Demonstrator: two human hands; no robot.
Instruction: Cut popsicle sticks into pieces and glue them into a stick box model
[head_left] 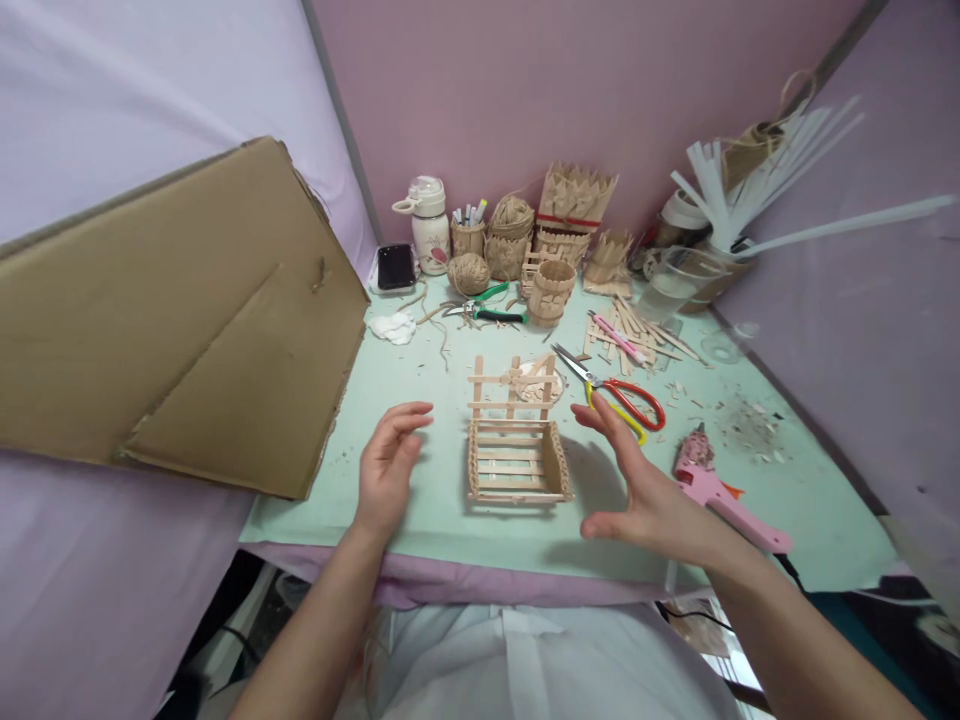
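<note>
A small slatted box made of craft sticks (511, 467), with a stick-frame back and braided twine along its sides, sits on the table in front of me. To its left my left hand (388, 465) hovers with fingers loosely bent and apart, touching nothing. My right hand (630, 480) is on the other side, thumb and fingers spread wide and holding nothing. Just beyond its fingertips lie scissors (600, 383) with red and yellow handles. Behind the box's back frame, a small white dish (551, 372) is partly hidden.
A pink glue gun (727, 497) rests at the right. Green-handled pruners (491, 314), a twine ball (469, 273), a stick-built cup (551, 293) and loose craft sticks (637, 330) lie farther back. A large cardboard sheet (225, 320) leans at the left.
</note>
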